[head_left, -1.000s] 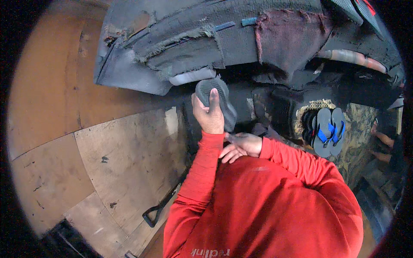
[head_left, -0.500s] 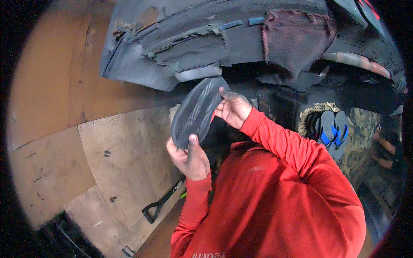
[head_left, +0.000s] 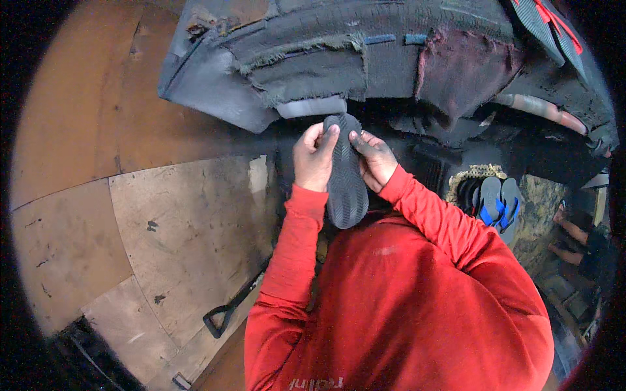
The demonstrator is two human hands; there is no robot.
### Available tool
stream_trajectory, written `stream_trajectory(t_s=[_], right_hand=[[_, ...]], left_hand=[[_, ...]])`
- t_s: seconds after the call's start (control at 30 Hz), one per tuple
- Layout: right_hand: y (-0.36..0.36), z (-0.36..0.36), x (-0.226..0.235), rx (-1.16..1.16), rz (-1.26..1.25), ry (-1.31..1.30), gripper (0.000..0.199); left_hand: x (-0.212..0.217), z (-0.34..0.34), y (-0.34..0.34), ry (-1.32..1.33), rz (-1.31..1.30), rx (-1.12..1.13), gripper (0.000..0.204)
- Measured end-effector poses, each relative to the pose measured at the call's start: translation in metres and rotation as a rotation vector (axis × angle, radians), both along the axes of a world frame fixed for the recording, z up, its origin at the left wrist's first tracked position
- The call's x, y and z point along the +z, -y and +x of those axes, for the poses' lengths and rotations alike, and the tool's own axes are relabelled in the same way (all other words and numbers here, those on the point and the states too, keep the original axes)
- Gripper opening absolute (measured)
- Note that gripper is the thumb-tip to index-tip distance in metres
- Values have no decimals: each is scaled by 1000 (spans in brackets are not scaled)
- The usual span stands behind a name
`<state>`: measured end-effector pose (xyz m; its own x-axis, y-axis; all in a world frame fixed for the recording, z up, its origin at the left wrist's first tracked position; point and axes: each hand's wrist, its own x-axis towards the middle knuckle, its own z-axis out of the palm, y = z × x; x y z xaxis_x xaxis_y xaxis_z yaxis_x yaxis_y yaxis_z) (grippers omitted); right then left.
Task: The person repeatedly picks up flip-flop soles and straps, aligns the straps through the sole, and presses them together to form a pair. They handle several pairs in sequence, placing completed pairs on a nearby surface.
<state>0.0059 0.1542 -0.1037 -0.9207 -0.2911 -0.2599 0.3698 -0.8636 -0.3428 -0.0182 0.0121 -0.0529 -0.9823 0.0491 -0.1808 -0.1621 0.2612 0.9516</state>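
Note:
A dark flip-flop (head_left: 346,186) is held upright in front of my chest, its ridged tread underside facing me; any straps on its other face are hidden. My left hand (head_left: 313,158) grips its upper left edge, thumb pressed on the tread. On the upper right edge, my right hand (head_left: 376,158) pinches it the same way, thumb on top and fingers curled behind. Just beyond the flip-flop's top end is the worn edge of a padded grey work surface (head_left: 313,107).
A flip-flop with red straps (head_left: 551,26) lies at the far right. Grey flip-flops with blue straps (head_left: 499,202) stand beside a dark row of others, on my right. Wooden boards (head_left: 189,234) and a black handle (head_left: 222,319) are leftward. Another person's arm (head_left: 570,228) shows at the right edge.
My left hand has moved from the flip-flop's lower end up to its top, opposite my right hand. The flip-flop has swung from a slant to nearly upright.

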Motion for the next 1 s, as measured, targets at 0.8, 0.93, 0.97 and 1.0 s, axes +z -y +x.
stream_trajectory(t_s=[0.8, 0.93, 0.97, 1.0], right_hand=[[-57, 28, 35, -27, 2061, -1333, 52], [-73, 87, 11, 530, 1150, -742, 41], [-78, 92, 3, 524, 732, -352, 57], [-87, 88, -4, 492, 290, -38, 70]], left_hand=[[19, 44, -17, 25, 779, 442, 24], [32, 59, 17, 158, 784, 339, 33], [31, 58, 24, 141, 867, 227, 37], [28, 57, 28, 168, 929, 121, 40]])
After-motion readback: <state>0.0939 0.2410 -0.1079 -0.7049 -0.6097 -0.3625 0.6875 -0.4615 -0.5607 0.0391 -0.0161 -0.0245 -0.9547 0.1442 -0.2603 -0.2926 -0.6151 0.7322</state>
